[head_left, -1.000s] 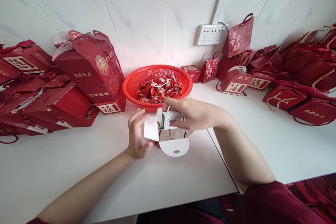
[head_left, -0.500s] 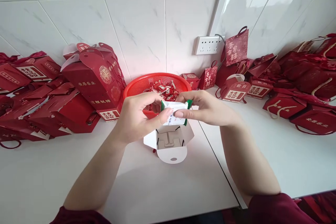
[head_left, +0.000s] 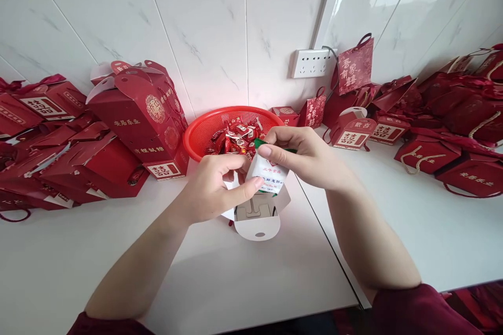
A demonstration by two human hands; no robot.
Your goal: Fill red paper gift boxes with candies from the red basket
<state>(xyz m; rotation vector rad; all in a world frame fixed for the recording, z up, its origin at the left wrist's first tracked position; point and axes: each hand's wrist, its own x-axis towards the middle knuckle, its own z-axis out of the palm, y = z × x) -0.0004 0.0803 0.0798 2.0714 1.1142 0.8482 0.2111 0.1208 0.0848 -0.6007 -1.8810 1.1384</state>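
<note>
A white snack packet (head_left: pixel 270 171) with green crimped ends and printed lettering is held tilted above an open gift box. My right hand (head_left: pixel 304 157) pinches its upper part between thumb and fingers. At its lower left side, my left hand (head_left: pixel 220 183) grips it too, thumb on the front and fingers behind. Under the packet the gift box (head_left: pixel 257 229) stands with its white flaps folded outward; the visible part of its inside holds nothing. Just behind my hands is a red plastic basket (head_left: pixel 196 133) of red-wrapped candies (head_left: pixel 238 133).
Stacked red gift boxes (head_left: pixel 133 125) and flatter red boxes (head_left: pixel 78 162) line the left side. More red boxes and bags (head_left: pixel 451 104) crowd the right. A power strip (head_left: pixel 313 63) is fixed to the tiled wall. A seam (head_left: pixel 330 238) runs across the white table.
The packet has turned from lying level to a steep tilt, its printed face now toward me. My left hand has moved slightly down, and my right hand now holds the upper part.
</note>
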